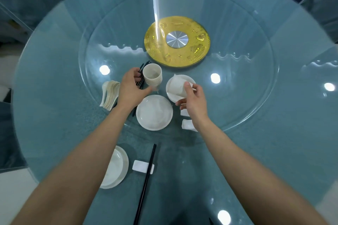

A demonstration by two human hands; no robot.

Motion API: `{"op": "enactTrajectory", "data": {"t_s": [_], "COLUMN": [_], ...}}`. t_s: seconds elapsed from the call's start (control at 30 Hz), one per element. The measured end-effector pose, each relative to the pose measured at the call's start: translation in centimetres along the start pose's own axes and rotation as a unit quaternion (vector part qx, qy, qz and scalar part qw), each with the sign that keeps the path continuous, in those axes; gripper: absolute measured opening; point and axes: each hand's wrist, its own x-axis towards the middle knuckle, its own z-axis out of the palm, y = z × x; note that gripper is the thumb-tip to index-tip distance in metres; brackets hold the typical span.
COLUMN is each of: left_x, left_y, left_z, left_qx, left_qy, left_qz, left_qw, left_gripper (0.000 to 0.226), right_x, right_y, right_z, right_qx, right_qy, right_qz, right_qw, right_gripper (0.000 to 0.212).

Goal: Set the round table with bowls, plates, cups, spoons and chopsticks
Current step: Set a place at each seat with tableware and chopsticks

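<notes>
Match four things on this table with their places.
1 stack of cream ribbed cups
2 single white cup
3 pair of long black chopsticks
4 round gold disc

a across the small white rest
b in the grip of the right hand
c middle of the glass table
d in the grip of the left hand

Pairs: 1-d, 2-b, 3-a, 4-c

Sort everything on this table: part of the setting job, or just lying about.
Job: cup stack, cup in right hand, plates, bowls, spoons, chopsticks, rests, laid plate, laid chopsticks.
Just there: gold disc, glass turntable.
</notes>
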Motion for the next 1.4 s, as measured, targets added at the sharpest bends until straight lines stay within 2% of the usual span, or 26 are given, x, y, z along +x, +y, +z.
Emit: {"op": "enactTrajectory", "data": {"t_s": [0.1,0.13,0.23,0.3,0.43,0.63,0.8,0.97,1.13,1.3,1.4], "left_x": [-3.0,-3.8,-6.3,-7.9,-10.4,-13.6,-16.2,-17.6,-17.6,-16.9,-15.6], "left_y": [1.0,1.4,2.3,2.2,0.7,-3.6,-6.2,-7.0,-7.3,-7.3,-7.7], "left_z": [-1.4,-1.8,-3.1,-3.5,-4.9,-6.5,-5.0,-2.4,-1.4,-2.4,-3.6], "left_qx": [-0.066,-0.089,-0.141,-0.144,-0.131,-0.028,0.116,0.189,0.218,0.208,0.17], "left_qy": [0.019,-0.008,-0.155,-0.194,-0.135,-0.04,-0.077,-0.132,-0.142,-0.167,-0.128], "left_qz": [-0.004,-0.006,-0.011,-0.007,-0.004,0.004,0.012,0.008,0.021,-0.001,-0.015], "left_qw": [0.998,0.996,0.978,0.97,0.982,0.999,0.99,0.973,0.965,0.964,0.977], "left_gripper": [0.06,0.059,0.074,0.07,0.052,0.064,0.072,0.075,0.077,0.1,0.081], "right_x": [-1.4,-1.9,-3.8,-5.2,-7.1,-8.3,-9.1,-9.6,-9.3,-8.3,-7.5], "right_y": [0.3,0.6,1.5,2.2,3.4,5.4,6.3,6.8,6.8,6.4,6.1], "right_z": [0.6,0.8,1.7,2.4,3.3,2.9,2.6,1.9,1.6,2.5,3.5], "right_qx": [-0.011,-0.014,-0.013,-0.014,-0.04,-0.051,-0.055,-0.06,-0.067,-0.069,-0.076], "right_qy": [-0.023,-0.033,-0.07,-0.098,-0.134,-0.114,-0.108,-0.1,-0.094,-0.091,-0.097], "right_qz": [0.0,0.003,0.004,0.002,0.014,0.032,0.036,0.04,0.035,0.029,0.023], "right_qw": [1.0,0.999,0.997,0.995,0.99,0.992,0.992,0.992,0.993,0.993,0.992], "right_gripper": [0.043,0.044,0.042,0.037,0.033,0.03,0.035,0.036,0.037,0.036,0.034]}}
